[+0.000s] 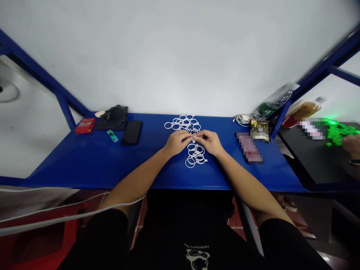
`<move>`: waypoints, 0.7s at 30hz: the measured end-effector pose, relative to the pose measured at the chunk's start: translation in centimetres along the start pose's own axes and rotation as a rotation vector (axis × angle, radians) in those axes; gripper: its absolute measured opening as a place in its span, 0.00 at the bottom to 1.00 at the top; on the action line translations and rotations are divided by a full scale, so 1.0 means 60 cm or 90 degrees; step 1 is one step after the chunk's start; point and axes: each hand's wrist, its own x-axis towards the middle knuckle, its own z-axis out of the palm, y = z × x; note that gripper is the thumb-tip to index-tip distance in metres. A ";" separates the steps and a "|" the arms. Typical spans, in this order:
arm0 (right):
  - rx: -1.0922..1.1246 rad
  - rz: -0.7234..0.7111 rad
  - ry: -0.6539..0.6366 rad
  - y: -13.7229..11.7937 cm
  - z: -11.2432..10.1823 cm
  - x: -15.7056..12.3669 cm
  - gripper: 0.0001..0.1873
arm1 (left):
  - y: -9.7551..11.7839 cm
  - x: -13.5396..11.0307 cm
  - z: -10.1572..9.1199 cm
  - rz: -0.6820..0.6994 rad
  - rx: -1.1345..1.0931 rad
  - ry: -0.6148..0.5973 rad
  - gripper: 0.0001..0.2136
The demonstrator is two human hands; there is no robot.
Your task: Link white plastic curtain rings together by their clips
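Note:
My left hand (178,142) and my right hand (208,141) meet over the middle of the blue table, fingertips pinched together. Between them is a small white piece (194,136), apparently part of a white ring; the fingers cover most of it. Beyond my hands lies a loose pile of thin white rings (184,120), some with a small knob on the rim. Nearer my body, between my wrists, a second group of the same white rings (191,162) overlaps on the tabletop.
Left on the blue table (92,165) are a black phone (132,132), a teal item (113,136), a red box (85,126) and a black bag (114,117). Rightward are a white cable (243,119), a packet (260,130) and a plastic bottle (277,101). Another person's hand (351,146) is far right.

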 end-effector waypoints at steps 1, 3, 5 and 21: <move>0.019 0.006 -0.014 0.000 0.000 -0.001 0.21 | 0.000 -0.001 0.000 -0.003 -0.010 0.000 0.06; 0.066 0.017 -0.045 -0.002 0.000 -0.002 0.21 | 0.002 -0.002 0.001 -0.005 -0.030 -0.003 0.05; 0.109 0.029 -0.069 -0.004 0.001 -0.002 0.23 | 0.005 -0.003 0.003 -0.006 -0.039 -0.008 0.05; -0.252 -0.212 -0.192 -0.002 -0.032 0.009 0.03 | -0.074 -0.013 -0.016 -0.146 0.171 -0.114 0.07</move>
